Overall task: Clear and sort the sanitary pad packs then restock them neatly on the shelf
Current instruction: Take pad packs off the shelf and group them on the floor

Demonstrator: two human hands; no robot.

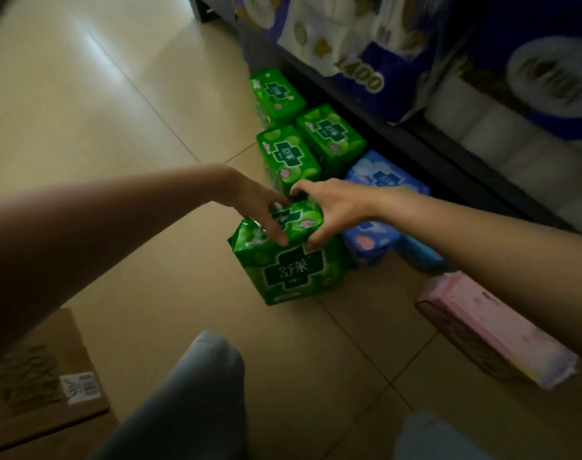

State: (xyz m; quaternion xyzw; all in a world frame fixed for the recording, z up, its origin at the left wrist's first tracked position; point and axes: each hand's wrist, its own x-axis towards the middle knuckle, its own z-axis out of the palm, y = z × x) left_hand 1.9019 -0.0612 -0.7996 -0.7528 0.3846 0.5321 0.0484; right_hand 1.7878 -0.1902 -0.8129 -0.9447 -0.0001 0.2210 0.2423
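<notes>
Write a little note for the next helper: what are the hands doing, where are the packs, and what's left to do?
Left hand and right hand both grip the top green pack, which sits on the nearest green pack.
Three more green packs and the blue packs lie grouped by colour on the floor beside the shelf. The pink pack lies apart.
Done: sorting mostly.
Left: restock every pack on the shelf.

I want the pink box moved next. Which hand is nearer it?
Right. The right hand grips the green pack, above-left of the long pink cardboard box; the left hand lies farther left.
</notes>
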